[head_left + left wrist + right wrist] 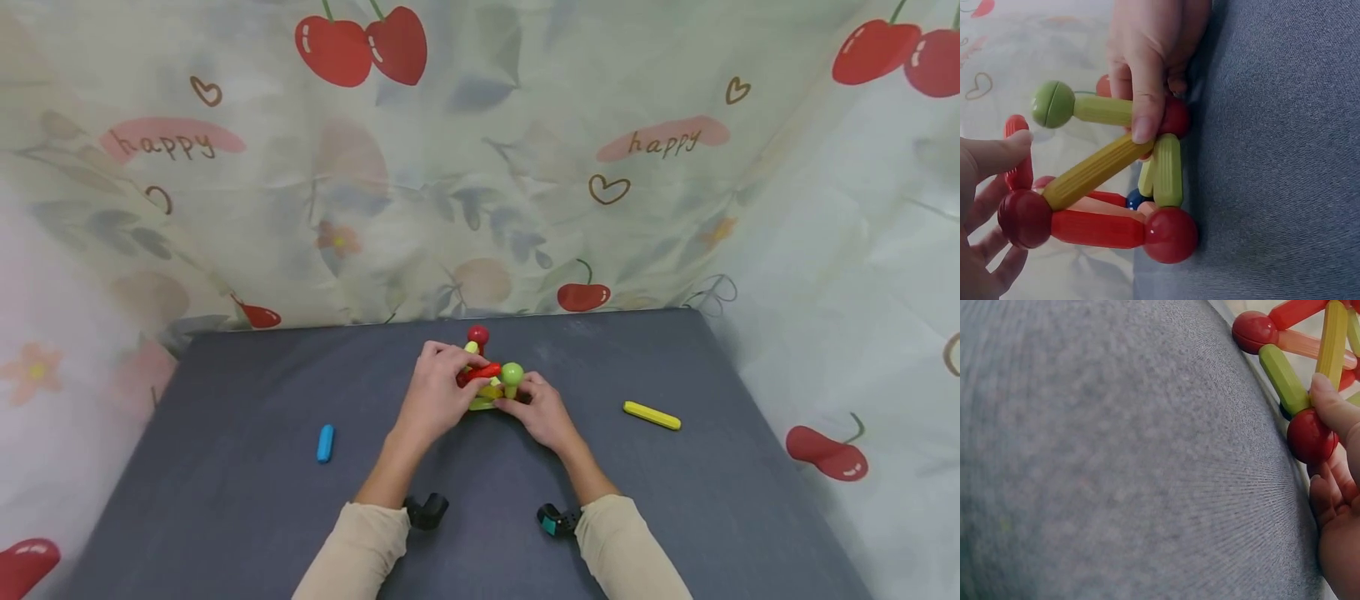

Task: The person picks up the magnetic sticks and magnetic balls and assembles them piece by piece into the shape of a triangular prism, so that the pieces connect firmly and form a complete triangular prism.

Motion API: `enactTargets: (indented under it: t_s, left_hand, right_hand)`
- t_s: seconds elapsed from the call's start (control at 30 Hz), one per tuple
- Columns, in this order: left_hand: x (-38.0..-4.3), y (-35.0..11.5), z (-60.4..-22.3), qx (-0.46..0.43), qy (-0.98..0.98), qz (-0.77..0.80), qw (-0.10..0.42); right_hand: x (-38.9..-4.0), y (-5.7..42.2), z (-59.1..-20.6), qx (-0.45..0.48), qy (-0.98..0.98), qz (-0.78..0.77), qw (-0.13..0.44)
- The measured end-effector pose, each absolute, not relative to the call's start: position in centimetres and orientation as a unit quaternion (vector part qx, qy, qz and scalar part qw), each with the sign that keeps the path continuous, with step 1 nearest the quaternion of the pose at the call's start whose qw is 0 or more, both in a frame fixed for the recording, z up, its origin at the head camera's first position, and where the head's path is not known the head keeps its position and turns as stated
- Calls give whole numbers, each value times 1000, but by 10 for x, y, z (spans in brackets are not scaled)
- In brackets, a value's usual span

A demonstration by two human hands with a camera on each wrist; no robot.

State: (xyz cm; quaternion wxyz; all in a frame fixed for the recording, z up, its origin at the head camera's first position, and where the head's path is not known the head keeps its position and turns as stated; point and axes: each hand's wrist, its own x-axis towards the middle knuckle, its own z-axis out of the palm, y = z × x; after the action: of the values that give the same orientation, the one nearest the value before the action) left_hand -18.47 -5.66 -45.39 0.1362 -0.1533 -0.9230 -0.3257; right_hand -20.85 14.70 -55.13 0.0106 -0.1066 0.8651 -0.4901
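A small frame of coloured rods and balls stands on the table between both hands. My left hand [438, 392] pinches a red rod [1018, 156] between thumb and fingers; the rod meets a red ball [1024, 219] at its end. A yellow rod [1097, 172] slants from that ball to another red ball [1312, 436]. There my right hand [546, 415] grips the corner, its thumb pressed on the yellow rod's end and fingers by the ball. A light green rod tipped with a green ball [512, 374] rises at this corner. Farther back is a raised red ball [477, 335].
A short blue rod [325, 443] lies on the dark table [225, 517] to the left, a longer yellow rod [652, 416] to the right. Patterned cloth [480, 167] hangs behind and at both sides. A black wrist camera [426, 512] sits at the left cuff.
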Motion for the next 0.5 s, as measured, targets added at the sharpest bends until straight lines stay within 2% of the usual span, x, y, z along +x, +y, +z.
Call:
enactTargets:
  t_s: [0.2,0.4,0.5]
  left_hand:
    - [-186,-53,-454,-179,-938,-241,172]
    - [-186,-50,-457,-186,-941,-217,182]
    - [-180,-53,-456,-163,-939,-253,168]
  right_hand:
    - [-208,147,-551,-106,860,-499,11]
    - [-208,147,-551,-109,857,-503,9]
    - [-208,147,-551,-110,858,-502,10]
